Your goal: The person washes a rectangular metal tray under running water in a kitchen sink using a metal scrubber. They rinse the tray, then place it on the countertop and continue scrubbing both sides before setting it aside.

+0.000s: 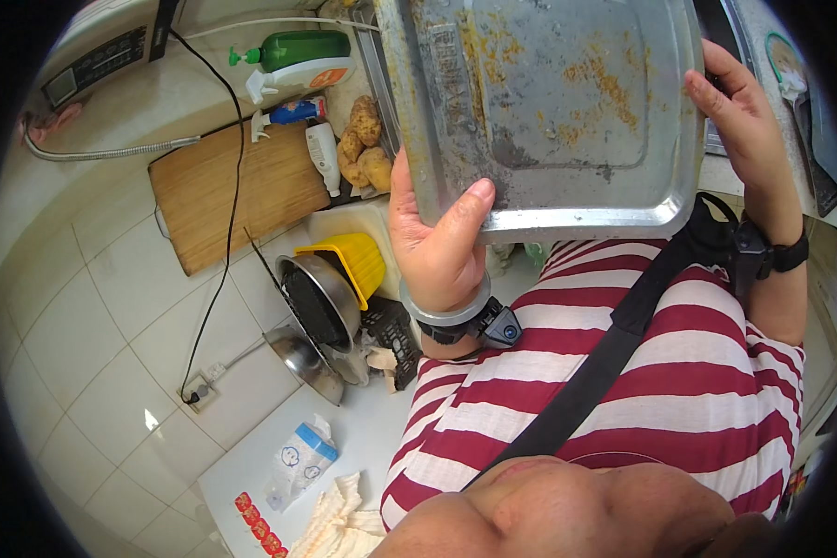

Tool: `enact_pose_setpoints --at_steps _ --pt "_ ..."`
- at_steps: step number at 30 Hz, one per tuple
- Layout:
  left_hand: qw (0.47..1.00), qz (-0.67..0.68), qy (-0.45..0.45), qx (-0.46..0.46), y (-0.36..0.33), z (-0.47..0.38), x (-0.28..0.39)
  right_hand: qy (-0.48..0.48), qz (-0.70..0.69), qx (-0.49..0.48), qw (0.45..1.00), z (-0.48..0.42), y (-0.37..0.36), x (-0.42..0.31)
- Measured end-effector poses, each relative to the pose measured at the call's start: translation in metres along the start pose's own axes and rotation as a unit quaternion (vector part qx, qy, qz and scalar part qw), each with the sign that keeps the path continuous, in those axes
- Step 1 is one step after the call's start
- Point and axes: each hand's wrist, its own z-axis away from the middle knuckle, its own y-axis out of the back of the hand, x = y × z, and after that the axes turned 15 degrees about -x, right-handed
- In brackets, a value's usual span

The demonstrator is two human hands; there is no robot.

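Note:
A rectangular metal tray or panel (565, 104) with a rounded rim is held up before my body. Brown-yellow grease and dark patches mark the face towards me, which also bears raised writing. My left hand (439, 244) grips its lower left corner, thumb on the face and fingers behind. At the right edge, my right hand (746, 118) holds the side, with some fingers hidden behind. A grey bangle and a strapped device circle the left wrist. The panel covers what lies beyond it.
Left of the panel are potatoes (366, 150), a white bottle (323, 159), a blue spray bottle (296, 111) and a green pump bottle (303, 50). A wooden cutting board (244, 188) leans at the wall, crossed by a black cable (236, 167). Metal bowls (305, 363) and a yellow basket (363, 265) stand below.

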Motion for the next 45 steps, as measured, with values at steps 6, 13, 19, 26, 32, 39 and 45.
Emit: enact_pose_setpoints --at_steps 6,13,19,26,32,39,45 --pt "0.999 -0.023 0.007 0.027 -0.004 0.003 0.001 0.005 0.028 0.004 1.0 -0.005 -0.009 0.002" --pt "1.0 -0.011 0.024 0.013 0.009 0.012 -0.003 -0.051 -0.052 0.007 0.997 -0.011 -0.004 0.014" --pt "0.999 -0.033 0.013 0.028 0.012 0.016 -0.002 -0.154 0.058 0.043 0.985 -0.02 0.003 0.035" --pt "0.997 -0.05 -0.019 0.057 0.008 0.027 0.001 -0.209 0.168 -0.129 0.955 -0.064 0.006 0.059" --pt "0.999 -0.037 -0.026 0.013 0.021 0.03 0.001 -0.102 0.357 -0.236 0.898 -0.095 0.007 0.092" --pt "0.998 -0.041 -0.03 0.032 0.026 0.031 0.003 -0.147 0.427 -0.284 0.846 -0.095 -0.004 0.093" --pt "0.997 -0.045 -0.044 0.054 0.02 0.034 0.008 -0.164 0.441 -0.295 0.832 -0.093 -0.004 0.092"
